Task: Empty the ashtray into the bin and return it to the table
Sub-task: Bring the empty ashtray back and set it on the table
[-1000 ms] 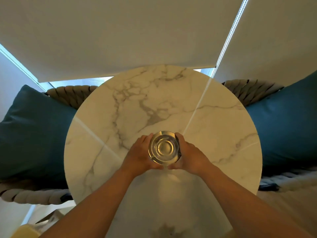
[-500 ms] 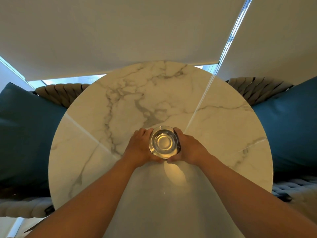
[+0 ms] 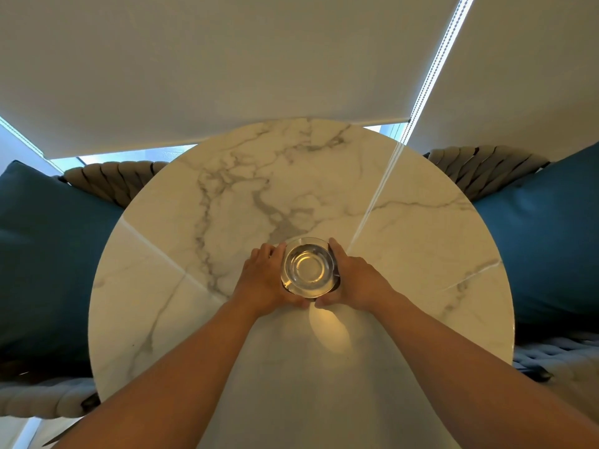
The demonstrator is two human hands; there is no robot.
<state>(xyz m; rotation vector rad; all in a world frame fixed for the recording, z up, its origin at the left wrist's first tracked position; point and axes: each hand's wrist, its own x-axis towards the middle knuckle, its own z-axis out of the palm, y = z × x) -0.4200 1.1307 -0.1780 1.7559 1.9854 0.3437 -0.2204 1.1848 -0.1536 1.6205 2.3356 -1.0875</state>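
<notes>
A round clear glass ashtray (image 3: pixel 308 268) sits near the middle of a round white marble table (image 3: pixel 405 254). Its bowl looks bare, with nothing in it. My left hand (image 3: pixel 264 280) cups its left side and my right hand (image 3: pixel 358 278) cups its right side, fingers wrapped around the rim and thumbs meeting at the near edge. A bright yellowish patch of light lies on the table just in front of the ashtray. No bin is in view.
Woven rope chairs with dark teal cushions stand on both sides of the table, one at the left (image 3: pixel 48 254) and one at the right (image 3: pixel 544 247). White roller blinds (image 3: pixel 227 59) hang behind the table, with a bead chain (image 3: pixel 434 66) at the right.
Both hands and the ashtray have shifted slightly farther over the table, toward its middle. The grip on the ashtray is the same. The view has tilted a little.
</notes>
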